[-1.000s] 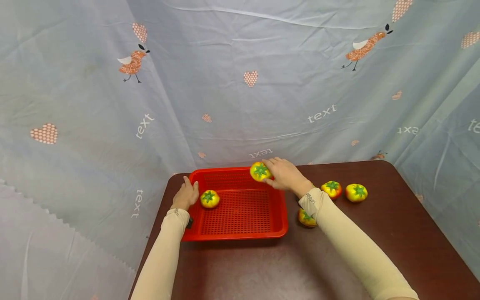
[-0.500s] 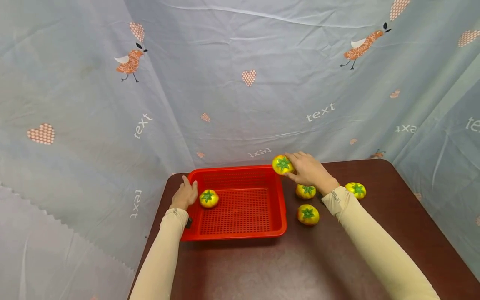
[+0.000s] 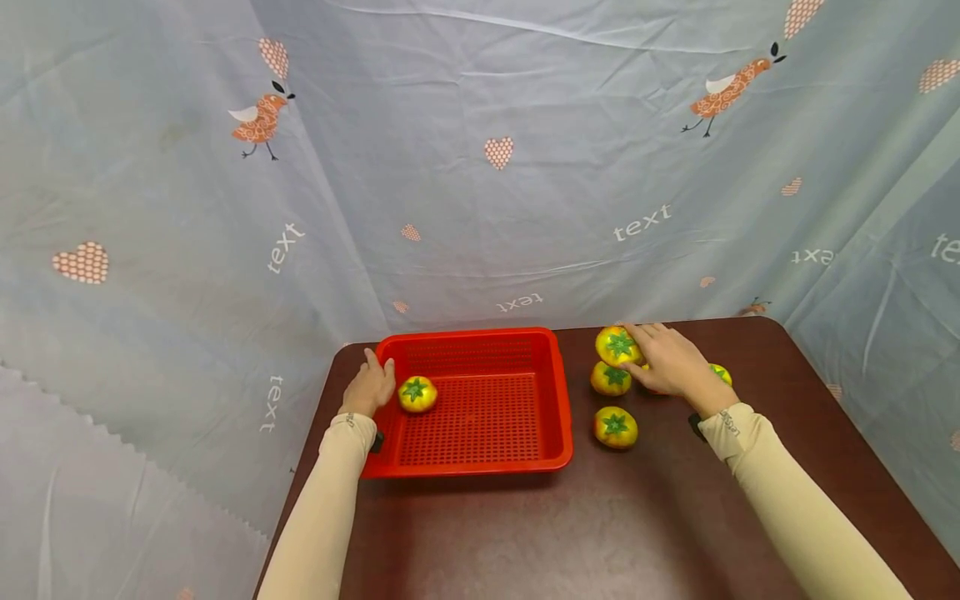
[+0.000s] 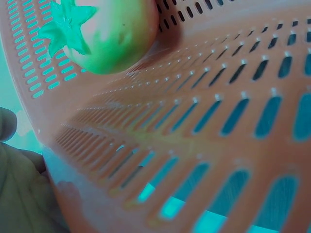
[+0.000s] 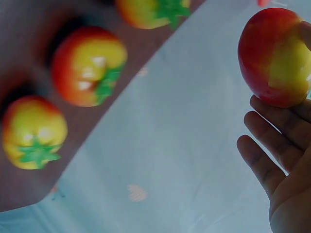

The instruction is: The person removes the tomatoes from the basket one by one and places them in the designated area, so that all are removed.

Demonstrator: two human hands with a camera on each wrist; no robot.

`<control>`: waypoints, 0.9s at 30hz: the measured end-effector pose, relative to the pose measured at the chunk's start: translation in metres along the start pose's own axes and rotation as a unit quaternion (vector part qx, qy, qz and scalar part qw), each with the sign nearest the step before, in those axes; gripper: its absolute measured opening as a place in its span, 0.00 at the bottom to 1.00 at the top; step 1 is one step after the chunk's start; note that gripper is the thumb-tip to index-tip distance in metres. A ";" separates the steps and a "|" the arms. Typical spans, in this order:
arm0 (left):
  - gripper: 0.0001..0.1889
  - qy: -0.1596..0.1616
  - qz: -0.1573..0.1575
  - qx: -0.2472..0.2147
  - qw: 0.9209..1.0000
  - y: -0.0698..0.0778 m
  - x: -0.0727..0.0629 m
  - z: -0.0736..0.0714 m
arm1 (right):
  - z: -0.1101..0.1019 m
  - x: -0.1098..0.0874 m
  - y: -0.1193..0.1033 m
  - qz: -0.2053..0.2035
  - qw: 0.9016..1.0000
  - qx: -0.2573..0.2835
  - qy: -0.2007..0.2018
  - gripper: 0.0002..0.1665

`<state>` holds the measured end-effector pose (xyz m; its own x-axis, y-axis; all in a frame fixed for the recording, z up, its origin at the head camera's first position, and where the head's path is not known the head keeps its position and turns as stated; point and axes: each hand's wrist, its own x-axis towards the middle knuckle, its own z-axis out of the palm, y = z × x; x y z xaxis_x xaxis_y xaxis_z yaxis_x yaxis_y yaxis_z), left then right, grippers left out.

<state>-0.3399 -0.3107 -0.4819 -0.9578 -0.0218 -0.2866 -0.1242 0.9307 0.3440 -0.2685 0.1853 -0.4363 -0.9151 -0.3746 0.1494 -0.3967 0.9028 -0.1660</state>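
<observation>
My right hand point(image 3: 663, 360) holds a yellow-red toy tomato point(image 3: 618, 345) with a green stalk in its fingertips, just over the brown table point(image 3: 600, 517) to the right of the red mesh basket point(image 3: 480, 421). In the right wrist view the held tomato point(image 5: 274, 56) sits against my fingers point(image 5: 272, 155). My left hand point(image 3: 372, 385) grips the basket's left rim. One tomato point(image 3: 417, 393) lies inside the basket by that hand, and it shows above the basket wall point(image 4: 204, 126) as tomato point(image 4: 104, 34) in the left wrist view.
Three more tomatoes lie on the table right of the basket: one point(image 3: 611, 378) just below the held one, one point(image 3: 615, 427) nearer me, one point(image 3: 722, 373) half hidden behind my right hand. Printed cloth point(image 3: 480, 183) hangs close behind and beside the table.
My right hand has carried the tomato from over the basket's back edge rightward, out past its right rim and down among the loose tomatoes. The left hand has stayed on the rim.
</observation>
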 end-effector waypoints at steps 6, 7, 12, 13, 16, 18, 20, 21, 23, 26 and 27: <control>0.38 -0.002 -0.002 -0.003 1.000 -0.001 0.001 0.001 | 0.014 -0.035 0.012 0.007 1.000 0.006 0.009 0.41; 0.38 -0.001 -0.002 -0.003 1.000 0.000 0.001 0.001 | 0.016 -0.041 0.014 0.005 1.000 0.008 0.013 0.40; 0.38 0.002 -0.005 -0.005 1.000 -0.001 0.002 0.001 | 0.031 -0.064 0.021 0.014 1.000 0.009 0.010 0.40; 0.38 0.001 -0.005 -0.004 1.000 0.000 0.002 0.000 | 0.034 -0.069 0.022 0.018 1.000 0.011 0.008 0.40; 0.38 0.000 -0.008 0.001 1.000 0.000 0.002 -0.001 | 0.044 -0.081 0.025 0.024 1.000 0.011 -0.001 0.40; 0.38 -0.002 -0.009 0.003 1.000 0.000 0.002 -0.002 | 0.051 -0.087 0.025 0.023 1.000 0.010 -0.001 0.39; 0.38 -0.002 -0.009 0.003 1.000 0.000 0.002 -0.002 | 0.057 -0.093 0.026 0.024 1.000 0.012 0.000 0.39; 0.38 -0.002 -0.008 0.004 1.000 0.000 0.003 -0.002 | 0.060 -0.095 0.026 0.027 1.000 0.012 -0.001 0.38; 0.38 -0.003 -0.007 0.003 1.000 0.000 0.003 -0.002 | 0.065 -0.100 0.026 0.034 0.999 0.017 -0.008 0.38; 0.38 -0.005 -0.009 0.003 1.000 0.000 0.003 -0.001 | 0.072 -0.107 0.028 0.045 0.998 0.023 -0.025 0.38; 0.38 -0.006 -0.009 0.003 1.000 0.001 0.002 0.000 | 0.073 -0.109 0.029 0.048 0.998 0.026 -0.028 0.38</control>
<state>-0.3424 -0.3105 -0.4820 -0.9523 -0.0341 -0.3033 -0.1395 0.9324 0.3333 -0.1856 0.2363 -0.5289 -0.9511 -0.2997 0.0750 -0.3090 0.9234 -0.2276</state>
